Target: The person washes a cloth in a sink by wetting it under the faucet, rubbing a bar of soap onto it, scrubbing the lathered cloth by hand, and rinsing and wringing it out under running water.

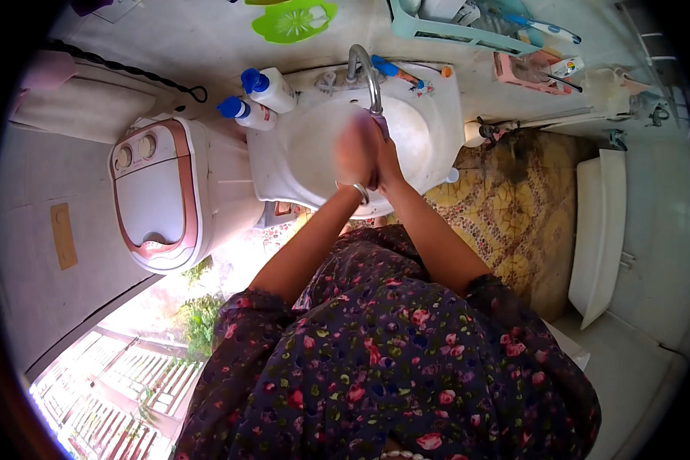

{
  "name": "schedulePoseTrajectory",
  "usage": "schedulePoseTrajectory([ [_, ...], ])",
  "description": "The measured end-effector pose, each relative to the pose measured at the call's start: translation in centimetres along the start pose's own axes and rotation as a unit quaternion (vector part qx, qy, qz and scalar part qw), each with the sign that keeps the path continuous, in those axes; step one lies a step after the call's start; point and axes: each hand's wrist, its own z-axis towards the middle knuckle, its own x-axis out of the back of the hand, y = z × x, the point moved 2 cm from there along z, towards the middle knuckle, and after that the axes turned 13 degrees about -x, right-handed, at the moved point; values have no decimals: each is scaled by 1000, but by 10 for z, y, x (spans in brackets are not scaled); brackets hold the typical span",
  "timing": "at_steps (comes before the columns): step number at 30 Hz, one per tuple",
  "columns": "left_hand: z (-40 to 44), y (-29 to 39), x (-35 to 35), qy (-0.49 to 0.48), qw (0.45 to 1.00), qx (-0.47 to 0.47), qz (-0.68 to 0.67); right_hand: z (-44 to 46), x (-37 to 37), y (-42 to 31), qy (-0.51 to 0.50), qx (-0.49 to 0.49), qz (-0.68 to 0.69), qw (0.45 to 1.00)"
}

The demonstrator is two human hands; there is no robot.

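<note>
Over the white sink (422,130), my two hands are pressed together below the curved metal faucet (373,84). My left hand (356,153), with a bracelet at the wrist, is partly blurred. My right hand (389,162) is closed from the other side. Between them shows a dark purple cloth (381,124), bunched up and gripped by both hands. Its lower end peeks out near my wrists. Most of the cloth is hidden by my fingers, and I cannot tell whether water is running.
Two white pump bottles (272,90) with blue tops stand on the sink's left corner. An orange-and-blue tube (397,71) lies behind the faucet. A small washing machine (161,192) is at left. Shelf baskets (468,34) hang on the wall; a white basin (596,238) leans at right.
</note>
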Motion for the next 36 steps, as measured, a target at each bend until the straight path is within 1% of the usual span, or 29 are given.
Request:
schedulePoseTrajectory([
  [1,-6,28,2,53,993,-25,100,-5,-4,-11,9,-35,-35,999],
  [3,-4,45,7,84,985,-112,98,-3,-4,-6,63,-24,-92,993],
  [4,-2,48,10,83,985,-111,99,-4,-3,1,63,-25,-92,993],
  [6,7,45,17,-14,991,-7,134,-5,-3,15,32,-64,4,997],
  [7,8,18,17,-11,991,-4,135,-8,-3,15,30,-67,1,997],
  [8,6,-33,12,6,998,58,27,-12,-3,13,11,-51,-22,998],
  [9,10,-38,17,-6,980,146,-132,-14,-4,11,-10,-34,-45,998],
  [10,14,-42,22,15,922,252,-294,-16,-1,12,-28,-39,-75,996],
  [11,17,-45,28,50,842,355,-403,-15,2,12,-29,-41,-74,996],
  [12,25,-62,32,-147,933,156,-291,-13,5,13,-94,-62,-37,993],
  [13,26,-65,35,-215,942,82,-243,-11,5,10,-159,-82,0,984],
  [15,27,-69,41,-312,934,-87,-150,-3,11,3,-160,-69,79,982],
  [16,27,-28,53,-191,879,116,-421,8,16,3,-142,-60,84,985],
  [17,23,-4,55,-45,707,304,-636,15,21,5,-122,-50,90,987],
  [18,19,-1,48,-23,702,289,-650,8,13,1,-113,-20,70,991],
  [19,12,1,33,-23,702,289,-650,1,2,1,-58,-40,87,994],
  [20,5,4,24,9,939,123,-320,11,-2,16,-50,-28,76,995],
  [21,3,9,19,30,993,-29,-114,12,-9,21,-43,-16,65,997],
  [22,-1,14,15,102,976,-139,133,10,-5,25,-25,-78,25,996],
  [23,-1,10,16,102,976,-139,134,11,-4,24,-25,-78,25,996],
  [25,2,-14,15,35,996,-56,52,9,2,26,-39,-145,55,987],
  [27,4,-37,14,5,1000,1,-20,8,1,22,-36,-141,63,987],
  [29,10,-47,14,12,999,-11,-34,6,-1,16,-93,-117,98,984],
  [31,19,-29,23,39,998,-29,-50,3,5,4,-127,-136,78,979],
  [32,27,-22,29,97,981,96,-136,6,9,0,-131,-136,48,981],
  [33,33,-13,35,151,939,218,-217,10,15,-3,-135,-135,20,981],
  [34,34,-13,37,201,872,336,-293,21,29,-5,-51,-148,-60,986],
  [35,35,-21,40,201,872,337,-293,26,40,1,-50,-149,-60,986],
  [36,37,-27,45,203,899,312,-232,18,42,-11,133,180,-295,929],
])
